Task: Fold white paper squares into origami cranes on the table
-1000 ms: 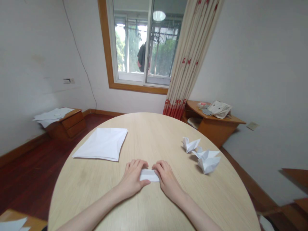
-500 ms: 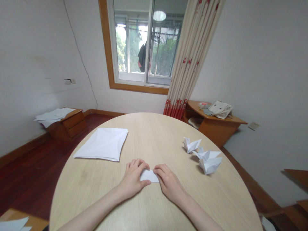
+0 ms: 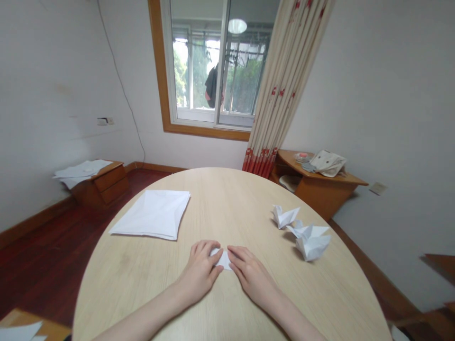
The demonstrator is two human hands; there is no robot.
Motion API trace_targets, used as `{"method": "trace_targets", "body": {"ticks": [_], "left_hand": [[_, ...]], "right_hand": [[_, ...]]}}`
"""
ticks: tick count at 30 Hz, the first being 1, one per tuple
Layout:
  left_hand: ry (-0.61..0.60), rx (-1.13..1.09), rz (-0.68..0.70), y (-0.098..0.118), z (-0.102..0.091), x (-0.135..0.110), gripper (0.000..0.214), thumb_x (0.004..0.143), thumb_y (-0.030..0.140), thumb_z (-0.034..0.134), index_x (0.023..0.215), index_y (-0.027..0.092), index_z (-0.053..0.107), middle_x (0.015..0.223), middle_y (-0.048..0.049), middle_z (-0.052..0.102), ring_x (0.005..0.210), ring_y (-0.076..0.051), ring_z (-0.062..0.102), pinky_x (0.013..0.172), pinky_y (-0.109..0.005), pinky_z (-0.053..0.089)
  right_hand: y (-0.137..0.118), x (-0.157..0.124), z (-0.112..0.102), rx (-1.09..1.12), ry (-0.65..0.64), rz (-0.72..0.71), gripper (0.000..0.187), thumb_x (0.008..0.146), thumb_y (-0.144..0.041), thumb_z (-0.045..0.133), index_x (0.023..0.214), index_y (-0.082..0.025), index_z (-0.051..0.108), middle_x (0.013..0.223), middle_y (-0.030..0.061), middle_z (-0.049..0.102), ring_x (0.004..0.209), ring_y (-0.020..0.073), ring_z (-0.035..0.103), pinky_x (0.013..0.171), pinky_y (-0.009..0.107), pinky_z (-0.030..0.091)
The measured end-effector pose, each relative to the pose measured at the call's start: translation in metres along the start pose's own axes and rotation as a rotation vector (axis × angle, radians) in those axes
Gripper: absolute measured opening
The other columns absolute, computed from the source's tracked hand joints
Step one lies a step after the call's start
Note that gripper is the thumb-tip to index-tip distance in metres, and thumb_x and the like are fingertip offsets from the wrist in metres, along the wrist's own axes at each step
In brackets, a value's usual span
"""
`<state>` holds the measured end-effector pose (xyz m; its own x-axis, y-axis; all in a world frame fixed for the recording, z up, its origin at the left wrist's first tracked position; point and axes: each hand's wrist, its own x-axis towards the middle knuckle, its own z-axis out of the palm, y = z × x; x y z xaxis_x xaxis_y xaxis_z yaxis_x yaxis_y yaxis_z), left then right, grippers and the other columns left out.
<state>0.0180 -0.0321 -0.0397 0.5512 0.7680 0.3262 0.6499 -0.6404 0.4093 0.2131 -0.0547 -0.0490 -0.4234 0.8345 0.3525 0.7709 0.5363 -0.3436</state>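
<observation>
A small folded piece of white paper lies on the round table near its front middle. My left hand grips its left side, thumb at the near edge and fingers curled over the far part. At the right side, the fingertips of my right hand press and pinch the paper's edge. Both hands hide much of the paper, so its full shape cannot be made out. To the right stand several folded paper birds, close together. On the left lies a stack of white paper sheets.
Beyond the table at right stands a wooden corner desk bearing a cloth bag. A low drawer cabinet with papers on top is at the left wall. A curtain hangs beside the window.
My left hand's fingers have shifted over the paper, covering more of it. The right hand keeps nearly the same place at the right edge. The whole view has shifted slightly.
</observation>
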Motion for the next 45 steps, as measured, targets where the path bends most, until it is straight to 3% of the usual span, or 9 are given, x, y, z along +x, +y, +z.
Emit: {"method": "trace_targets", "body": {"ticks": [6,14,23,29,38,42,45], "left_hand": [[-0.043,0.173,0.058,0.006,0.012,-0.008,0.036,0.093,0.015,0.040,0.127,0.013,0.053,0.127,-0.0152,0.059,0.117,-0.028,0.054,0.099,-0.044,0.044],[-0.092,0.246,0.015,0.006,0.028,-0.019,0.048,0.097,0.033,0.036,0.137,0.006,0.045,0.144,-0.0195,0.042,0.136,-0.030,0.037,0.109,-0.047,0.037],[-0.149,0.294,-0.027,0.005,0.020,-0.016,0.048,0.099,0.031,0.035,0.139,0.005,0.043,0.146,-0.0207,0.036,0.138,-0.031,0.031,0.110,-0.050,0.035],[-0.099,0.301,-0.010,-0.004,0.018,-0.012,0.046,0.099,0.028,0.036,0.142,0.015,0.041,0.148,-0.0139,0.038,0.140,-0.030,0.029,0.110,-0.054,0.031],[-0.053,0.268,-0.014,-0.011,0.011,-0.004,0.040,0.098,0.030,0.040,0.137,0.023,0.048,0.148,-0.0134,0.039,0.138,-0.032,0.031,0.108,-0.058,0.029],[-0.027,0.235,0.058,-0.014,0.003,-0.001,0.036,0.096,0.026,0.047,0.132,0.031,0.052,0.134,-0.0100,0.051,0.125,-0.029,0.043,0.108,-0.061,0.026],[-0.052,0.128,0.107,-0.013,-0.004,0.001,0.034,0.096,0.020,0.048,0.128,0.029,0.055,0.118,-0.0085,0.057,0.112,-0.025,0.050,0.104,-0.052,0.037]], "right_hand": [[0.001,-0.001,0.000,-0.032,-0.009,-0.022,0.035,0.094,-0.013,0.044,0.125,-0.017,0.058,0.126,0.0128,0.061,0.116,0.0244,0.057,0.097,0.044,0.050],[-0.005,0.000,-0.006,-0.082,-0.041,-0.025,0.036,0.093,-0.012,0.043,0.125,-0.016,0.059,0.126,0.0129,0.062,0.114,0.0260,0.057,0.096,0.045,0.050],[-0.017,0.002,-0.025,0.001,-0.118,-0.027,0.037,0.090,-0.011,0.043,0.121,-0.017,0.062,0.126,0.0109,0.062,0.116,0.0248,0.055,0.098,0.042,0.047],[-0.019,0.003,-0.033,0.034,-0.149,-0.051,0.038,0.086,-0.008,0.048,0.119,-0.021,0.064,0.125,0.0075,0.064,0.118,0.0243,0.053,0.100,0.042,0.045],[-0.018,0.001,-0.035,0.005,-0.131,-0.091,0.030,0.086,-0.010,0.048,0.103,-0.020,0.069,0.115,0.0075,0.069,0.110,0.0247,0.055,0.093,0.042,0.044],[-0.020,0.001,-0.036,0.005,-0.093,-0.142,0.027,0.087,-0.010,0.046,0.094,-0.021,0.070,0.103,0.0067,0.072,0.102,0.0236,0.057,0.088,0.041,0.043],[-0.019,0.000,-0.035,-0.007,-0.081,-0.164,0.027,0.085,-0.008,0.047,0.093,-0.021,0.070,0.100,0.0067,0.072,0.098,0.0233,0.058,0.086,0.040,0.044]]}}
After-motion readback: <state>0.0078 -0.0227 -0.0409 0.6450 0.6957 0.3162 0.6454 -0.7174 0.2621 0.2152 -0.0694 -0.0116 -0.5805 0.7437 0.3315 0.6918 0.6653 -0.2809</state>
